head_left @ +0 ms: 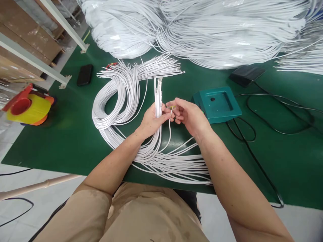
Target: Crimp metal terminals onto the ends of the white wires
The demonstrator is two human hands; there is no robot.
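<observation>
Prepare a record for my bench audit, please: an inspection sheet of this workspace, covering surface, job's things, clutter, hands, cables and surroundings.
Surface: green table; visible damage: nothing seen.
Job's things: upright wire bunch; single wire; looped white wires.
Clutter: black object, teal device, red-and-yellow tape holder.
Hands: left hand has a closed grip on the bunch; right hand at the single wire's end, its grip unclear.
Cables: black cable runs to the near edge.
Surroundings: large wire bundles at the far side; cardboard boxes beyond the left end.

open green table (68, 144) at left, cables (234, 30) blocking far side
</observation>
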